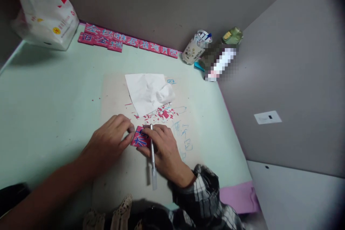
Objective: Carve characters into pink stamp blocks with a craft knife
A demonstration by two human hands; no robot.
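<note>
A small red tile (pixel 139 139) with a blue-outlined character lies between my hands, tilted a little above or on a pale board. My right hand (pixel 164 147) grips the tile's right part between thumb and fingers. A silver craft knife (pixel 153 158) rests in the same hand, its tip pointing away and its clear end toward me. At the tile's left edge is my left hand (pixel 113 136), fingers curled and thumb and fingertips pinched together. Whether something small is in that pinch cannot be made out. Red shavings (pixel 164 112) lie just beyond the tile.
A creased white paper (pixel 148 91) lies on the board (pixel 113 93). Red character tiles (pixel 128 40) line the back edge. A plastic bag (pixel 45 18) stands back left; a pen cup (pixel 192 48) and green object (pixel 233 36) stand back right. Grey partitions enclose the desk.
</note>
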